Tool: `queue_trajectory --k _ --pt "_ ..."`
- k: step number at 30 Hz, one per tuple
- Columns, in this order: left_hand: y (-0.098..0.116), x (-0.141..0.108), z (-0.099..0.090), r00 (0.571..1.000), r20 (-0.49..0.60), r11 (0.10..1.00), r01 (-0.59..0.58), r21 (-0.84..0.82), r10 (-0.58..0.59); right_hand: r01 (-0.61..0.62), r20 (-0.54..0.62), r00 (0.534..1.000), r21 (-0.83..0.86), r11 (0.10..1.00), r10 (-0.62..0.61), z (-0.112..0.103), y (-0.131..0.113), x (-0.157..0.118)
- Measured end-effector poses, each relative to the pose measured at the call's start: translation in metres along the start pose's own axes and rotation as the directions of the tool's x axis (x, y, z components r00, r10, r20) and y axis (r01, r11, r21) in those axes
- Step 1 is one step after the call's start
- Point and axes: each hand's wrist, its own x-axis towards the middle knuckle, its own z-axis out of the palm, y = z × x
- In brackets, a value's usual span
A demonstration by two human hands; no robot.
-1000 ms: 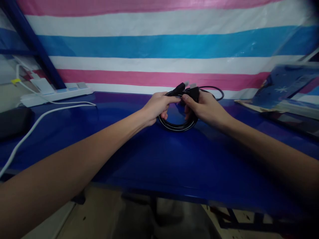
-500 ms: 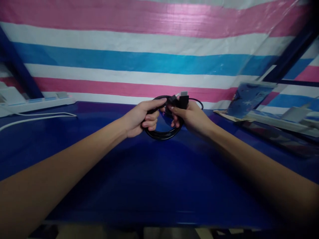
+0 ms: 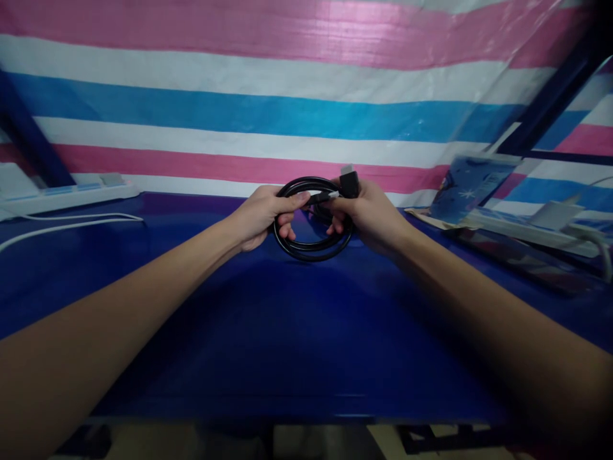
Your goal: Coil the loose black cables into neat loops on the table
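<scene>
A coiled black cable (image 3: 313, 257) is held up over the blue table, its loops forming a ring between both hands. My left hand (image 3: 268, 214) is closed on the ring's left side, thumb on top, near a thin black plug with a pale tip. On the ring's right side, my right hand (image 3: 366, 214) pinches the coil. A larger black connector (image 3: 349, 183) with a metal end sticks up above the right thumb. Some fingers of both hands are partly hidden behind the loops.
The blue table (image 3: 287, 345) reaches a striped sheet (image 3: 268, 115) behind. At left lie a white power strip (image 3: 71, 197) and white cable (image 3: 86, 218). At right are a blue packet (image 3: 472, 188), another white strip (image 3: 531, 227) and a dark flat object (image 3: 522, 259).
The thin plug has turned and now lies lower, nearly level, pointing toward my right hand. The ring looks rounder and more open, and the larger connector has tilted slightly left.
</scene>
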Motion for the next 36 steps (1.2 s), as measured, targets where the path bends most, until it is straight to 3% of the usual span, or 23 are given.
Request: queue_trajectory --k 3,7,9,12,15,17,19,21,22,23,25,27,29,32,34,36 --pt "0.0 0.002 -0.006 1.0 0.009 1.0 0.008 0.015 -0.008 -0.008 0.008 1.0 -0.018 1.0 0.008 0.0 -0.001 0.001" --pt "-0.008 0.005 -0.008 0.983 -0.184 0.993 0.015 0.12 0.007 -0.015 0.088 0.996 -0.087 0.996 0.023 0.0 0.005 0.003" --pt "-0.01 0.003 -0.004 0.984 -0.174 0.992 0.05 0.113 -0.03 -0.052 0.055 0.997 -0.104 0.993 0.058 -0.001 0.011 0.003" --pt "-0.004 -0.004 0.007 0.994 0.011 0.994 0.106 -0.039 -0.106 -0.062 -0.016 0.998 -0.136 0.989 0.061 -0.003 0.015 0.002" --pt "0.006 -0.017 0.022 0.965 0.221 0.957 0.193 -0.218 -0.144 0.028 0.026 0.999 -0.168 0.985 -0.024 0.0 0.011 -0.002" --pt "0.012 -0.027 0.032 0.894 0.413 0.925 0.293 -0.243 -0.175 0.08 0.068 0.995 -0.12 0.99 -0.072 0.006 0.006 -0.005" --pt "0.015 -0.033 0.039 0.785 0.59 0.908 0.368 -0.198 -0.189 0.096 0.084 0.992 -0.068 0.993 -0.09 0.013 0.005 -0.006" --pt "0.017 -0.036 0.044 0.707 0.677 0.905 0.401 -0.145 -0.205 0.062 0.061 0.996 -0.012 0.998 -0.062 0.018 0.007 -0.006" --pt "0.017 -0.035 0.045 0.718 0.664 0.907 0.397 -0.143 -0.209 0.026 0.036 0.999 0.032 0.999 -0.027 0.019 0.008 -0.006" --pt "0.018 -0.033 0.044 0.768 0.604 0.912 0.379 -0.16 -0.213 -0.016 0.002 1.0 0.085 0.996 0.016 0.02 0.009 -0.005" --pt "0.018 -0.025 0.04 0.909 0.367 0.933 0.288 -0.214 -0.196 -0.087 -0.065 0.993 0.184 0.979 0.1 0.019 0.009 -0.004" --pt "0.015 -0.015 0.032 0.987 0.079 0.964 0.152 -0.218 -0.138 -0.127 -0.092 0.984 0.226 0.966 0.151 0.019 0.004 -0.006" --pt "0.01 -0.005 0.024 0.988 -0.143 0.987 0.041 -0.158 -0.064 -0.148 -0.056 0.985 0.239 0.96 0.165 0.022 -0.004 -0.008" --pt "0.001 0.003 0.015 0.941 -0.338 0.998 -0.019 -0.062 -0.004 -0.171 0.035 0.985 0.272 0.947 0.168 0.026 -0.011 -0.012" --pt "-0.002 0.004 0.013 0.943 -0.333 0.999 0.003 -0.041 -0.017 -0.186 0.086 0.982 0.264 0.946 0.169 0.024 -0.01 -0.012" --pt "-0.001 0.0 0.013 0.982 -0.156 0.993 0.1 -0.061 -0.108 -0.2 0.135 0.975 0.171 0.965 0.178 0.018 -0.006 -0.012"
